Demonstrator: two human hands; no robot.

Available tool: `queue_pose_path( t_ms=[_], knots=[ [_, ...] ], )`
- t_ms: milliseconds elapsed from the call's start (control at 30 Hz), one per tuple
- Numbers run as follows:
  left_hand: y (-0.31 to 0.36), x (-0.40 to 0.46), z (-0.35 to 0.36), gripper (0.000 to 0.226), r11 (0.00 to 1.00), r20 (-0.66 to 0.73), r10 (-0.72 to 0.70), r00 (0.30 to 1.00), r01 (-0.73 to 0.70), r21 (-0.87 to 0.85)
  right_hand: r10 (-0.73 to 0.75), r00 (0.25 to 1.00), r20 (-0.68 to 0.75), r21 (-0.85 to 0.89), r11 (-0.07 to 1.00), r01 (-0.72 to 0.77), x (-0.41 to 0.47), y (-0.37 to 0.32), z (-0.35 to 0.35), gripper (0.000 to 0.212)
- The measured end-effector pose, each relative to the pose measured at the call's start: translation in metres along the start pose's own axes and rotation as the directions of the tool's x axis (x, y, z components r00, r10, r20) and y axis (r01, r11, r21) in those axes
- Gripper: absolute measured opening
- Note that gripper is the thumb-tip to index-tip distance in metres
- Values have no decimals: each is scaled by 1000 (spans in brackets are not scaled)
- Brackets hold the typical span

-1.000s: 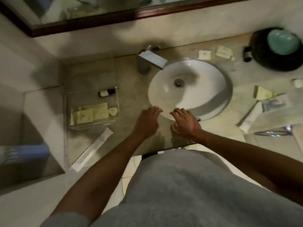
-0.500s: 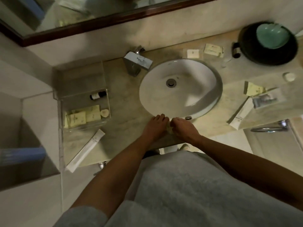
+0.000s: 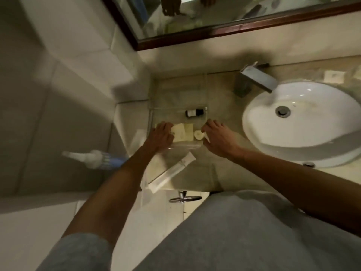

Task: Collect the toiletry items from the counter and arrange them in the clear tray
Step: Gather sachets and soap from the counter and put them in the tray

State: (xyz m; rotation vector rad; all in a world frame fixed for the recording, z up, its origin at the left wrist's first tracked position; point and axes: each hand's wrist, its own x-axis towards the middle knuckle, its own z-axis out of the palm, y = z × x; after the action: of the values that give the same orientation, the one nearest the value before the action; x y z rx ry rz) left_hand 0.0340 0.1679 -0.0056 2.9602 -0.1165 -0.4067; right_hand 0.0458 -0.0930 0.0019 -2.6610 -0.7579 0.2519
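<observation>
The clear tray (image 3: pixel 172 114) stands on the counter left of the sink. In it lie a small dark bottle (image 3: pixel 194 112), pale yellow packets (image 3: pixel 183 132) and a round white soap (image 3: pixel 198 135). My left hand (image 3: pixel 161 135) rests over the tray's front left corner with its fingers curled, hiding part of the packets. Against the tray's right wall is my right hand (image 3: pixel 217 138), fingers apart, nothing held. A long white tube (image 3: pixel 172 175) lies on the counter in front of the tray, between my forearms.
The white sink (image 3: pixel 297 133) and chrome tap (image 3: pixel 256 80) are to the right. A small packet (image 3: pixel 196 76) lies behind the sink. A blue and white bottle (image 3: pixel 97 160) sits low at the left. A chrome handle (image 3: pixel 184 198) juts out under the counter edge.
Both hands have moved left from the sink's front rim to the two sides of the clear tray. The view has swung left, so the right part of the counter is out of sight.
</observation>
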Motion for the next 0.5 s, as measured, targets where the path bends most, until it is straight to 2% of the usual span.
queue_pose_path(
  t_ms=[67, 167, 233, 300, 500],
  knots=[
    [-35, 1, -1, 64, 998, 55, -61, 997, 59, 31, -20, 1000, 8, 6, 1000, 20, 14, -12, 7, 38],
    [-49, 6, 1, 63, 996, 133, -42, 990, 32, 77, -54, 999, 0, -6, 999, 54, 22, -20, 16, 34],
    [-49, 12, 4, 43, 997, 113, -66, 991, 60, 49, -68, 998, 17, -17, 998, 68, 26, -24, 22, 31],
    [-50, 18, 9, 36, 999, 143, -42, 989, 37, 33, -78, 995, 56, -32, 996, 80, 30, -27, 25, 32],
    [-55, 15, 21, 61, 989, 112, 67, 991, -81, 127, -73, 993, 88, -198, 976, 89, 44, -34, 29, 54]
  ],
)
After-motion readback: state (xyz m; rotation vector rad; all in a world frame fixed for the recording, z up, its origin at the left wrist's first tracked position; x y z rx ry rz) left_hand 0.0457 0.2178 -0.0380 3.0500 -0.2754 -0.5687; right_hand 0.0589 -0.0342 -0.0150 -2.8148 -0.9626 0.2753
